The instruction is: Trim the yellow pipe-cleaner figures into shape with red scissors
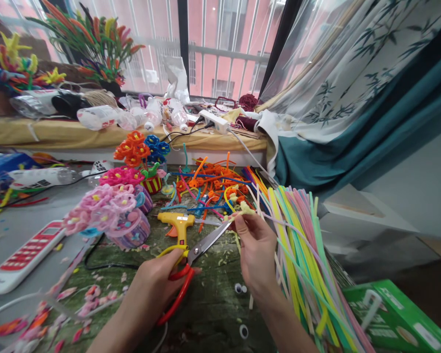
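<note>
My left hand (pixel 156 282) grips a pair of scissors (pixel 210 242) with red and yellow handles. The blades point up and to the right, their tips close to the fingers of my right hand (pixel 257 245). That hand is closed on a pale yellow pipe cleaner piece (pixel 245 210), part of it hidden by the fingers. Beyond the scissors lies a yellow glue gun (pixel 177 223). Small pale clippings (pixel 226 255) are scattered under the blades on the dark green table (pixel 206 304).
Pipe cleaners (pixel 297 235) lie bundled at right, near a green box (pixel 400 314). Orange pieces (pixel 215 181) are heaped at the back. Pink flowers in a pot (pixel 130 230) and a remote-like white object (pixel 25 257) stand left. Googly eyes (pixel 244 332) lie in front.
</note>
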Demonstrator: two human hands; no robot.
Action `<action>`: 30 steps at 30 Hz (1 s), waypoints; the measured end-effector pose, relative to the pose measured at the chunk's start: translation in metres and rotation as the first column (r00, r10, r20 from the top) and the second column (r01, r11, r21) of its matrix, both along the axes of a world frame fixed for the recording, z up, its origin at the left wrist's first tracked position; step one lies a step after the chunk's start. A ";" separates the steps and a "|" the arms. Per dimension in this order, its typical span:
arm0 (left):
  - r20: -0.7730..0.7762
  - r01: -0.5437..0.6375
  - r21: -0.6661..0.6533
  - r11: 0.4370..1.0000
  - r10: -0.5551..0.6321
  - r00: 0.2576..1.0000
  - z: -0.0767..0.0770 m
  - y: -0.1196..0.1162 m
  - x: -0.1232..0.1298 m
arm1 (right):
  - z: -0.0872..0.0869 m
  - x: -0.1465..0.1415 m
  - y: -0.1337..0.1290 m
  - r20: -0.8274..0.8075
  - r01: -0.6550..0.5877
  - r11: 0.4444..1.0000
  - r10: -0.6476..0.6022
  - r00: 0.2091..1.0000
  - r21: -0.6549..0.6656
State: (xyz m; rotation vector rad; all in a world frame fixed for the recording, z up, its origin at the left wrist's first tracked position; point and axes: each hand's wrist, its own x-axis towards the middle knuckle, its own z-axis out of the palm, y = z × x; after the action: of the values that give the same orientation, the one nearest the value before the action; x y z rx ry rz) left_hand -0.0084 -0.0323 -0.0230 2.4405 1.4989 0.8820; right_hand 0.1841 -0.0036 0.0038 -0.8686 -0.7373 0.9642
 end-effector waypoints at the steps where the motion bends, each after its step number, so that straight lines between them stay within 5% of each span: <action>1: 0.002 -0.002 0.005 1.000 0.002 1.000 -0.001 0.000 0.000 | 0.000 0.000 0.000 -0.006 -0.005 1.000 0.005 1.000 0.001; 20: -0.030 -0.023 0.040 0.999 0.024 0.999 -0.001 0.000 -0.001 | -0.003 0.001 0.002 -0.033 -0.010 1.000 0.009 0.999 -0.027; 30: -0.161 -0.265 -0.208 0.942 0.234 0.959 0.010 -0.001 0.004 | 0.003 0.003 0.004 -0.071 -0.101 0.991 0.095 0.993 -0.089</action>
State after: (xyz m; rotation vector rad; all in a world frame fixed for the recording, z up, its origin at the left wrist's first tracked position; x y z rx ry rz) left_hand -0.0049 -0.0332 -0.0130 2.2154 1.8752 0.5525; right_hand 0.1871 0.0001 0.0073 -0.8834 -0.6878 1.1170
